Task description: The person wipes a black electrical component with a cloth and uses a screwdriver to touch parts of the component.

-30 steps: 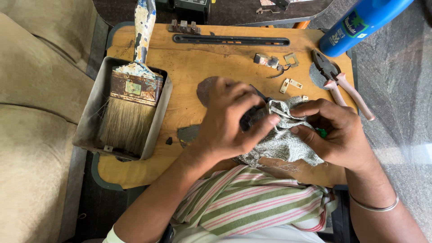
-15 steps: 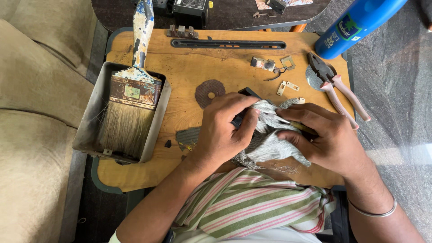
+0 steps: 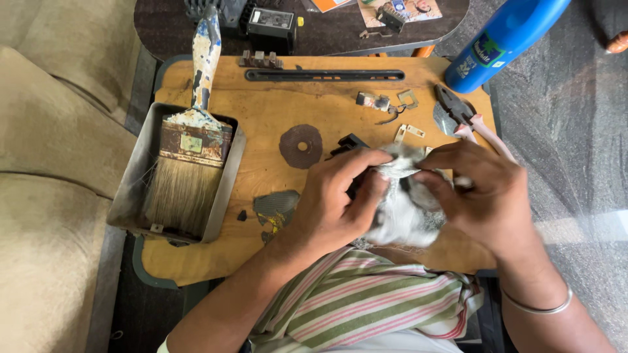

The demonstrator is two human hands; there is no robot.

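Hands shifted up, grey rag [image 3: 405, 216] bunched between left hand [image 3: 337, 202], right hand [image 3: 481, 193]

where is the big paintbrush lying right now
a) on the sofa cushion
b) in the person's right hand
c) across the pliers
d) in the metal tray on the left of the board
d: the paintbrush lies bristles-down in the grey metal tray at the left of the wooden board, its handle sticking out over the tray's far rim, while the left hand and right hand are both on a grey rag.
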